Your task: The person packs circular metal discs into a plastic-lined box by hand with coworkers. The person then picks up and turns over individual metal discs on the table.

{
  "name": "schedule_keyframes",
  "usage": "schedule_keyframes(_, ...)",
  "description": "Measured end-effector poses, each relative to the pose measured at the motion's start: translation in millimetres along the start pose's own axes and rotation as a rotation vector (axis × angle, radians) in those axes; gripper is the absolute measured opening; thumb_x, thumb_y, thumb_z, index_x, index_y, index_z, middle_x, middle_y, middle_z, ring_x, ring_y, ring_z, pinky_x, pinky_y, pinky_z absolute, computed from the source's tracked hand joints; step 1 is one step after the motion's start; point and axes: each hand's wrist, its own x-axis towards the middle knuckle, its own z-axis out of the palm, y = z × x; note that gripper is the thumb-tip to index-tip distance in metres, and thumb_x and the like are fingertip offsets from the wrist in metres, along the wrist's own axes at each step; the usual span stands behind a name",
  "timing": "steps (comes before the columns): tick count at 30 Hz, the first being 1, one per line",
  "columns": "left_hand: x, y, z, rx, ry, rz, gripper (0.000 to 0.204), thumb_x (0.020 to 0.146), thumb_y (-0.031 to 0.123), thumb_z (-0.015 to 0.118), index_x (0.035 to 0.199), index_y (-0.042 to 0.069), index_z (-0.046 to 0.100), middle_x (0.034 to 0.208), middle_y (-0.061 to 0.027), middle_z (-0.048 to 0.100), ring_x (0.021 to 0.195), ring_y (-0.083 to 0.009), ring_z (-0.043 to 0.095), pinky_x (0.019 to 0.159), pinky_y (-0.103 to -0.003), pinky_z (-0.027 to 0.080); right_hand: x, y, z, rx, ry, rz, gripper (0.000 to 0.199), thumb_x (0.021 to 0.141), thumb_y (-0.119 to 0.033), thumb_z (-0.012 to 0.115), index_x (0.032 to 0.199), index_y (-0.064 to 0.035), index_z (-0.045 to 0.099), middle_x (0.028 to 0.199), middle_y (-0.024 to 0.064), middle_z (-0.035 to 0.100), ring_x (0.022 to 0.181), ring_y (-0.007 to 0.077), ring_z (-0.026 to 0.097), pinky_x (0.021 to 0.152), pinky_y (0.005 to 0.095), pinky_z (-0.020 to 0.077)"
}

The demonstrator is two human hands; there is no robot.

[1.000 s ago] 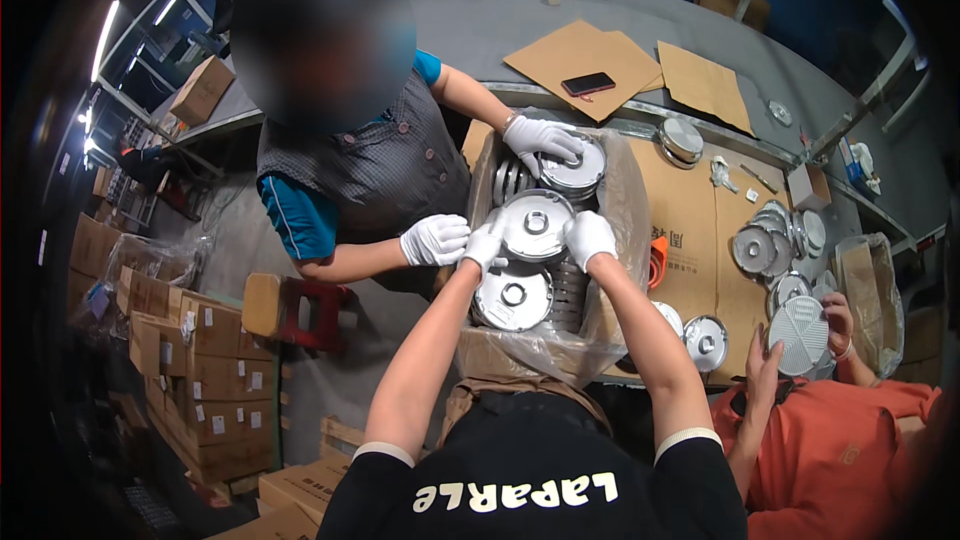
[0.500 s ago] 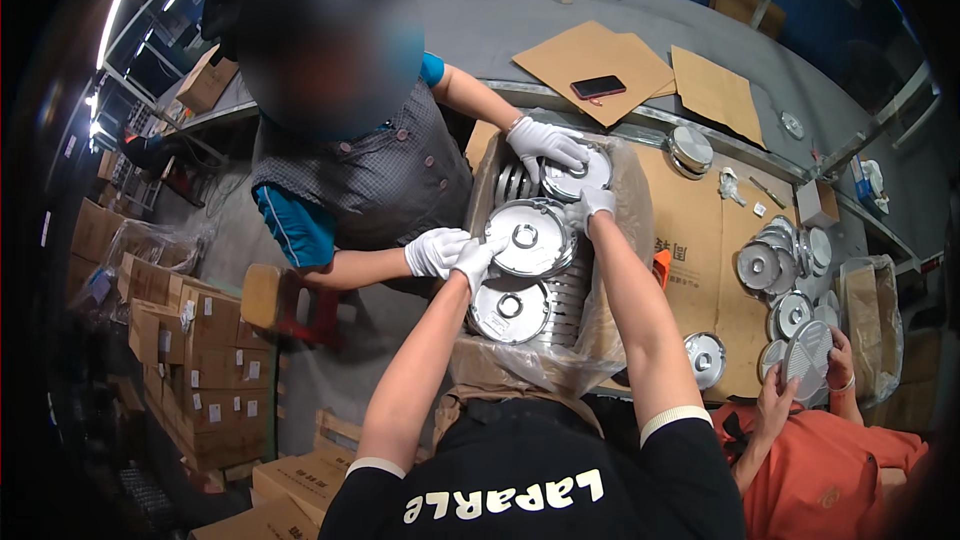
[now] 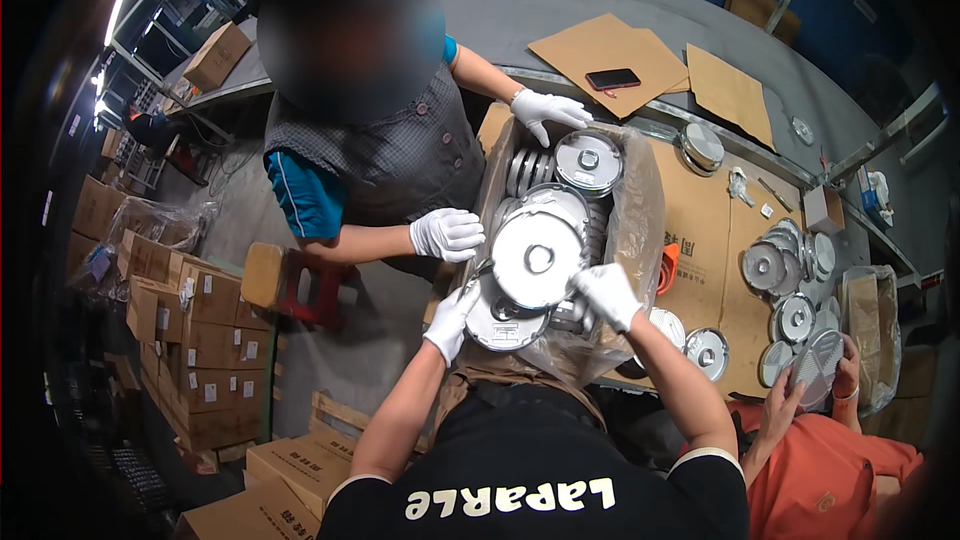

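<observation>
Between my gloved hands, a silver round cap [image 3: 512, 258] with a raised hub tilts over an open lined carton [image 3: 632, 202] of similar caps. My left hand [image 3: 455, 322] is closed at its lower left edge, beside another silver cap [image 3: 503, 328] lying flat below it. Fingers of my right hand [image 3: 608, 297] grip the lower right edge; their tips are partly hidden. A farther cap [image 3: 588, 162] lies on top in the carton, with rows of caps on edge around it. Across from me, a co-worker's gloved hands [image 3: 447, 234] rest at the carton's left side and far rim.
On the right, a cardboard-covered table [image 3: 700, 230] bears several loose caps [image 3: 765, 265] and an orange tool [image 3: 667, 270]. Another person's hands [image 3: 785, 402] hold a cap there. A phone [image 3: 613, 79] lies on cardboard sheets at the back. Stacked cartons [image 3: 205, 360] stand at left.
My right hand has come back from beside the far cap to the held cap's edge. That cap has shifted toward me. The co-worker's far hand has come off the far cap.
</observation>
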Motion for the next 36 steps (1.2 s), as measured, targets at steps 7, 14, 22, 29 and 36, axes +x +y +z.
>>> schedule_keyframes(7,-14.9,6.9,-15.2,-0.242,-0.142,-0.200,0.063,0.091,0.048,0.056,0.136,0.006,0.043,0.126,-0.0094,0.057,0.109,-0.0164,0.059,0.088,-0.034,0.053,-14.9,-5.3,39.7,-0.390,-0.093,-0.082,0.036,0.088,-0.029,0.054,0.077,0.0018,0.070,0.058,0.0139,0.062,0.045,0.0199,0.059,0.048,0.0340,0.0481)
schedule_keyframes(14,-19.0,10.8,-3.3,0.106,-0.121,0.027,0.041,0.083,0.001,0.068,0.121,0.000,0.055,0.107,-0.0055,0.065,0.093,-0.0128,0.062,0.080,-0.027,0.051,33.4,12.3,19.6,-0.635,0.394,-0.188,0.055,0.084,-0.051,0.062,0.101,0.0017,0.065,0.091,0.0201,0.067,0.085,0.0272,0.066,0.078,0.0357,0.0506)
schedule_keyframes(22,-16.9,6.5,-6.8,0.066,-0.106,0.024,0.044,0.081,0.000,0.068,0.123,0.000,0.053,0.108,-0.0063,0.064,0.094,-0.0133,0.062,0.083,-0.027,0.050,124.6,19.6,-11.9,0.307,0.397,0.315,0.049,0.073,-0.024,0.079,0.116,-0.0076,0.062,0.117,0.0127,0.062,0.106,0.0273,0.057,0.086,0.0494,0.0467)
schedule_keyframes(29,-16.1,4.2,-5.9,0.069,-0.096,0.032,0.042,0.081,0.001,0.069,0.121,0.000,0.054,0.106,-0.0059,0.064,0.092,-0.0125,0.062,0.082,-0.026,0.050,146.9,21.2,1.5,0.440,0.352,0.245,0.046,0.072,-0.018,0.074,0.114,-0.0046,0.059,0.118,0.0127,0.060,0.108,0.0343,0.057,0.089,0.0537,0.0465)
schedule_keyframes(36,-16.7,4.2,-3.4,0.047,-0.067,0.022,0.041,0.081,0.000,0.069,0.119,-0.001,0.055,0.105,-0.0061,0.065,0.091,-0.0125,0.062,0.082,-0.026,0.050,168.8,26.2,13.7,0.703,0.198,0.177,0.030,0.076,-0.012,0.071,0.103,-0.0101,0.060,0.100,0.0076,0.064,0.095,0.0292,0.061,0.080,0.0554,0.0502)
